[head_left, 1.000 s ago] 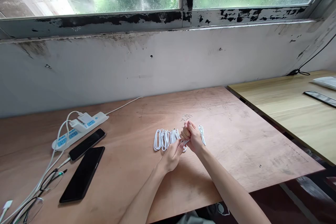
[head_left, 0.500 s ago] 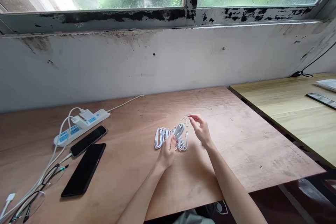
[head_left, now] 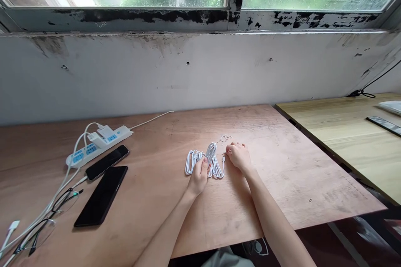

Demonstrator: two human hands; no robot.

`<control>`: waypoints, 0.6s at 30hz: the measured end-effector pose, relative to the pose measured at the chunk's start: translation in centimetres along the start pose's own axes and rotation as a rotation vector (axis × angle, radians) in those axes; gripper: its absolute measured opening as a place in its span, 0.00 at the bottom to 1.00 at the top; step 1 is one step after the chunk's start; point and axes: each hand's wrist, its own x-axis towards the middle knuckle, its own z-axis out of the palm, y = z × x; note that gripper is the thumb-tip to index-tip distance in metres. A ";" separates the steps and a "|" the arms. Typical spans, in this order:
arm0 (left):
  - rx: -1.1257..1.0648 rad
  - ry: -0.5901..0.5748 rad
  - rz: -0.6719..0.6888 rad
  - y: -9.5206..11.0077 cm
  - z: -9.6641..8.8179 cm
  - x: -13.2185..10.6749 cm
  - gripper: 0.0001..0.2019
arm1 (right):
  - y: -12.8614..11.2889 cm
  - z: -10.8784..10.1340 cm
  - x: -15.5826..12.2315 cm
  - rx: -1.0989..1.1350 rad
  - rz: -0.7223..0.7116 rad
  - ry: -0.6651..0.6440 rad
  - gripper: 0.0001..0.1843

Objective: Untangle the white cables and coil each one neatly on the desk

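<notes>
One light, floppy-looking cable coil (head_left: 211,150), left hand (head_left: 199,175) gripping it mid-loop, right hand (head_left: 239,156) curled beside, grip unclear.

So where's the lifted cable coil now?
Head view, centre: the cable coil is pinched in the left hand, above the other cable bundles, beside the right hand.

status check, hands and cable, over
Left hand gripping one coiled white cable, held above table. Right hand down beside it, fingers curled, grip unclear. More coiled cables underneath; nothing blocking.
</notes>
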 end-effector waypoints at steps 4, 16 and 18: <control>0.005 -0.008 -0.001 0.0 0.0 0.0 0.21 | 0.2 -0.1 0.0 -0.008 -0.013 -0.025 0.09; -0.031 0.017 -0.045 0.1 0.0 0.1 0.23 | 0.8 0.2 -0.1 0.042 -0.053 0.155 0.09; -0.037 0.015 -0.055 0.3 0.0 0.1 0.23 | 0.7 0.0 -0.1 0.121 -0.067 0.209 0.08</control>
